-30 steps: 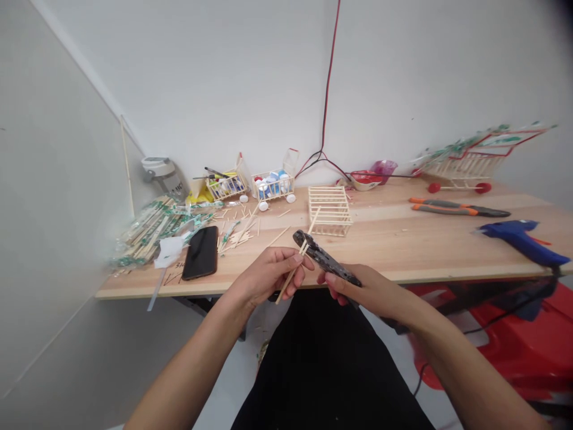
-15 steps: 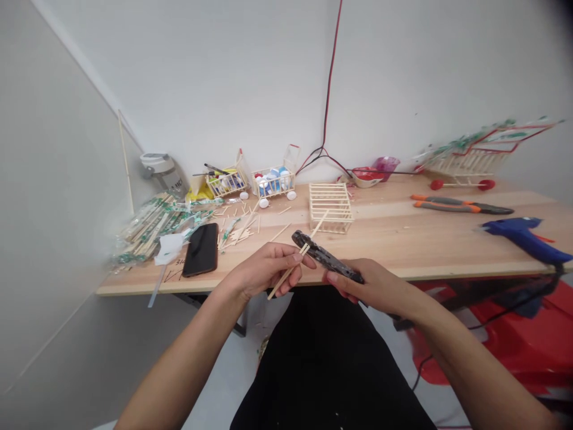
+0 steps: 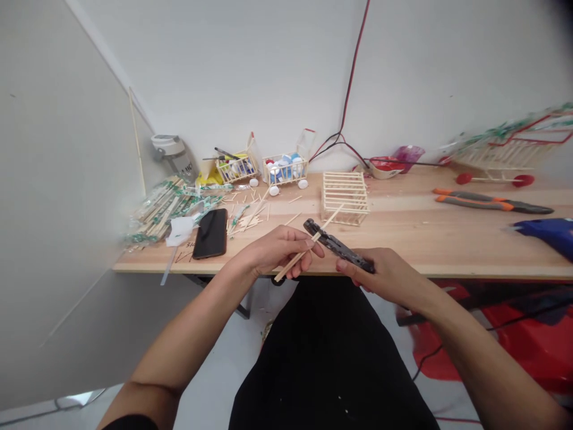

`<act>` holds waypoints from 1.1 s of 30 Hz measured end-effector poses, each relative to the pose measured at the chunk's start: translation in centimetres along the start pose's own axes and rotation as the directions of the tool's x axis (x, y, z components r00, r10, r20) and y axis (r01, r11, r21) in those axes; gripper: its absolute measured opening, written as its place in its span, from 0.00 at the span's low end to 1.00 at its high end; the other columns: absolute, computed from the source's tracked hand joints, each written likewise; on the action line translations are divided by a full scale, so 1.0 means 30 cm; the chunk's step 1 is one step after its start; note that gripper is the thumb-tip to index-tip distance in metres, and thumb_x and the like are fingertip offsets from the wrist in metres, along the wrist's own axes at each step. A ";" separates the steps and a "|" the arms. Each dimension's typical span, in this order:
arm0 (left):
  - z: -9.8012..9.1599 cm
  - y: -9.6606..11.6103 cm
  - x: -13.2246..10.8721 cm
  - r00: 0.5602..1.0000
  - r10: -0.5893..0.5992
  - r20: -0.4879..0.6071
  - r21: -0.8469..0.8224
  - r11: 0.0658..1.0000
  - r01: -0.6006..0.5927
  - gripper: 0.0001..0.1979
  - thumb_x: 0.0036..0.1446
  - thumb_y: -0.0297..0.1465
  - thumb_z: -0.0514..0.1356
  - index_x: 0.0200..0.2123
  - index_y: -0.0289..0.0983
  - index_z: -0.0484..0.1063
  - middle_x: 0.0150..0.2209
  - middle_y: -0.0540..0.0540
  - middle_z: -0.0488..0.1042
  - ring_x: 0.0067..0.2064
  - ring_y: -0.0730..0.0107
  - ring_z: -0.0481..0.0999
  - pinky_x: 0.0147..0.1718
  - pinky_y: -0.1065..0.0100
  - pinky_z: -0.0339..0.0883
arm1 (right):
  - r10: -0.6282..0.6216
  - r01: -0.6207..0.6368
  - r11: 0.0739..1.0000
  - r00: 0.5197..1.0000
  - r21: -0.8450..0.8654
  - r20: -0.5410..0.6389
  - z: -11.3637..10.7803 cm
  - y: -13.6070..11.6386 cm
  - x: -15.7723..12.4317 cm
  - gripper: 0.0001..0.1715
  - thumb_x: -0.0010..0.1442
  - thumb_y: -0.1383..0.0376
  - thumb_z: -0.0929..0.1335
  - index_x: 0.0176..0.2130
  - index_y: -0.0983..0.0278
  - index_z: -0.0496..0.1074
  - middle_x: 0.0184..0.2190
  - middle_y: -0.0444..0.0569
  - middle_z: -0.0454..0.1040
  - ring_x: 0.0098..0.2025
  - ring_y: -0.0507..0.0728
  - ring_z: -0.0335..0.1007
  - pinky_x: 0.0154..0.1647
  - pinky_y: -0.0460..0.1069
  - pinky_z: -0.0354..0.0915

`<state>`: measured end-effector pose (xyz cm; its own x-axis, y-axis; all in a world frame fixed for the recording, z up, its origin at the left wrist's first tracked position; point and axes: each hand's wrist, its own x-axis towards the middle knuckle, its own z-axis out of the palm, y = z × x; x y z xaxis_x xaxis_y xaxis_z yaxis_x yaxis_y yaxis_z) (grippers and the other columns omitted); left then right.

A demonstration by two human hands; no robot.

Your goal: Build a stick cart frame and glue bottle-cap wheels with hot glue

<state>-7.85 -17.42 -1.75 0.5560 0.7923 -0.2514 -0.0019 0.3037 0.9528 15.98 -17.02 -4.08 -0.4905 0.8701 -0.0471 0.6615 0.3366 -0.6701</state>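
Your grip matches the earlier frame: left hand clenched on a wooden stick, right hand clenched on black cutting pliers, the stick lying across their head. Only the view has swung. The table's front edge runs just behind your hands — a stick cage stands at 12 o'clock, orange-handled pliers at 2.

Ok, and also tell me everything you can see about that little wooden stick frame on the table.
The frame is an open, box-like lattice of thin, pale sticks that look like wood or bamboo, with parallel rails spaced evenly and gaps between them. It shows no wheels. It sits squarely on the light wooden tabletop, toward the wall. The tip of a stick held in the left hand crosses near its front corner in view; contact cannot be told.
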 end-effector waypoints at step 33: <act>-0.038 -0.012 0.031 0.998 0.054 -0.045 0.096 0.994 -0.050 0.14 0.57 0.37 0.61 0.34 0.29 0.75 0.18 0.50 0.69 0.14 0.81 0.62 0.14 0.77 0.53 | -0.053 0.048 0.991 0.998 -0.123 -0.038 0.014 0.014 0.044 0.32 0.63 0.41 0.59 0.21 0.62 0.58 0.19 0.43 0.62 0.24 0.52 0.58 0.25 0.47 0.51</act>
<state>-8.28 -16.18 -2.52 0.5170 0.8306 -0.2066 0.0503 0.2115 0.9761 15.36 -15.88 -4.73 -0.5032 0.8640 0.0170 0.7017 0.4200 -0.5755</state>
